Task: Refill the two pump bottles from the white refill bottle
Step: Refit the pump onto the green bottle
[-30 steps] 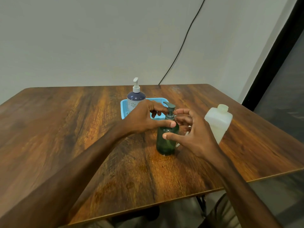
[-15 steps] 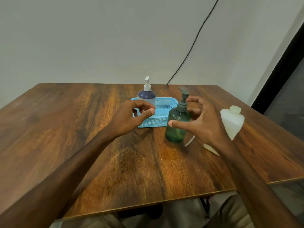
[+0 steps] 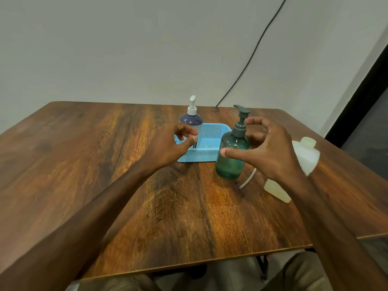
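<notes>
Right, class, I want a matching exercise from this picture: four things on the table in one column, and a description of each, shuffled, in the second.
Things
1. green bottle
2. navy bottle
3. white bottle
4. tube

Descriptions
a. stands in the basket
b. plain cap, no pump
c. thin, lies on the wood
d. grey pump on top

Pairs: 1-d, 2-a, 3-b, 4-c.
</notes>
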`<state>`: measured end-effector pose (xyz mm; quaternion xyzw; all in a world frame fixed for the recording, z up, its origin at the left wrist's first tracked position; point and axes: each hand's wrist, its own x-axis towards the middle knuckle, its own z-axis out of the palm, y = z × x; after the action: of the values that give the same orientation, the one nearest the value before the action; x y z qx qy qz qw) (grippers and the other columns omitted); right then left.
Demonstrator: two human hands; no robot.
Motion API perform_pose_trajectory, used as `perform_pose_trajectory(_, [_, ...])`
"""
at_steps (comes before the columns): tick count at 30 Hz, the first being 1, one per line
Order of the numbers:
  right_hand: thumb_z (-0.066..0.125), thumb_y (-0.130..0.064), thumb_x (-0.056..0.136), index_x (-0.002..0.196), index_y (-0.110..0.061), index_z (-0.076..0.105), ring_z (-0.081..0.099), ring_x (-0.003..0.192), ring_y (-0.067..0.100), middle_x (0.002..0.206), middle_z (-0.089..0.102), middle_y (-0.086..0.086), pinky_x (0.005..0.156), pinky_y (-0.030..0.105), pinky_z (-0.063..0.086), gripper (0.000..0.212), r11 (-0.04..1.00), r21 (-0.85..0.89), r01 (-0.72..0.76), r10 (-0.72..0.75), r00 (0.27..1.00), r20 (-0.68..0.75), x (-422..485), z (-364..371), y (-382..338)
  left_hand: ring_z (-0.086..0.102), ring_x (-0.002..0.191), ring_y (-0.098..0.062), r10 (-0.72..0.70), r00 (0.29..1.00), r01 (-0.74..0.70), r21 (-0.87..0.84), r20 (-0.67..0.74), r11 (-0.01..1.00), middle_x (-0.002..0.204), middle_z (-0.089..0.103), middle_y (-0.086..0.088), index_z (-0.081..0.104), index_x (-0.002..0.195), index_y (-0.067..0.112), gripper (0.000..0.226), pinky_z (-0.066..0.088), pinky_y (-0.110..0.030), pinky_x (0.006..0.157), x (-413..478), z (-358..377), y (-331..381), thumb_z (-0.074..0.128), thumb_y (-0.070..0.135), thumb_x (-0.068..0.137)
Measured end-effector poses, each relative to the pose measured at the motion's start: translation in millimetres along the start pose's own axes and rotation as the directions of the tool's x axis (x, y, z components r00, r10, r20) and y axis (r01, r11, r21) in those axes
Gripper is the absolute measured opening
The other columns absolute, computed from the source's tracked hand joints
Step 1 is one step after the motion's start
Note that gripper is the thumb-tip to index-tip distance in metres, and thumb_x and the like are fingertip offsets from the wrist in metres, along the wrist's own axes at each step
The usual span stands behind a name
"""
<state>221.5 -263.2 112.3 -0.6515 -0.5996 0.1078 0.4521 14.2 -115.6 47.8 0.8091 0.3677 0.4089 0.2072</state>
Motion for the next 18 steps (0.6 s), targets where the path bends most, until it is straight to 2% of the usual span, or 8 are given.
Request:
perform_pose_trajectory(4, [0.097, -0.038, 0.057, 0.127, -0.028, 0.052, 0.062, 0.09, -0.008, 0.119, 0.072, -0.003, 0.061, -0.002, 0.044, 0.084, 1.0, -0.021, -0.011, 0.011, 1.0, -0.01, 8, -2, -1, 0.063, 0.085, 0.002, -0.003, 1.0, 0.003, 0.021, -0.02, 1.0, 0.098, 0.066, 0.023, 0.074, 0.108, 0.027, 0.013, 0.044, 0.0, 0.069, 2, 2, -5, 0.073, 0.03, 0.095])
perform_pose_trajectory(6, [0.096, -0.044, 0.056, 0.13, -0.027, 0.053, 0.063, 0.09, -0.007, 0.119, 0.072, -0.003, 0.06, 0.001, 0.046, 0.087, 0.999, -0.033, 0.002, -0.003, 0.999, -0.032, 16, -5, -6, 0.062, 0.084, 0.003, -0.01, 0.999, 0.011, 0.029, -0.031, 1.0, 0.099, 0.066, 0.021, 0.074, 0.109, 0.024, 0.014, 0.043, 0.001, 0.066, 3, 2, -6, 0.073, 0.028, 0.095])
perform_pose_trajectory(11, [0.095, -0.052, 0.055, 0.135, -0.024, 0.053, 0.07, 0.094, 0.006, 0.115, 0.073, -0.001, 0.078, 0.024, 0.058, 0.094, 0.999, -0.028, 0.018, -0.021, 0.997, -0.079, 40, -13, -23, 0.059, 0.083, 0.004, -0.059, 0.996, 0.063, 0.051, -0.073, 0.997, 0.105, 0.067, 0.014, 0.073, 0.113, 0.017, 0.018, 0.043, -0.001, 0.063, 9, 3, -10, 0.071, 0.024, 0.096])
perform_pose_trajectory(14, [0.094, -0.057, 0.055, 0.133, -0.024, 0.056, 0.068, 0.089, 0.004, 0.103, 0.068, -0.005, 0.078, 0.026, 0.057, 0.093, 0.998, -0.053, 0.015, -0.022, 0.99, -0.137, 63, -7, -28, 0.06, 0.088, -0.003, -0.061, 0.989, 0.074, 0.087, -0.136, 0.994, 0.11, 0.074, 0.004, 0.073, 0.114, 0.011, 0.021, 0.041, 0.005, 0.067, 14, 4, -12, 0.072, 0.02, 0.095])
perform_pose_trajectory(18, [0.089, -0.07, 0.043, 0.125, -0.029, 0.056, 0.068, 0.096, 0.011, 0.11, 0.07, -0.004, 0.086, 0.041, 0.059, 0.097, 0.994, -0.105, -0.022, -0.005, 0.969, -0.248, 100, 18, -15, 0.064, 0.101, -0.008, -0.105, 0.975, 0.125, 0.097, -0.195, 0.987, 0.117, 0.074, -0.001, 0.069, 0.118, 0.01, 0.029, 0.043, 0.001, 0.064, 18, 8, -16, 0.076, 0.019, 0.091])
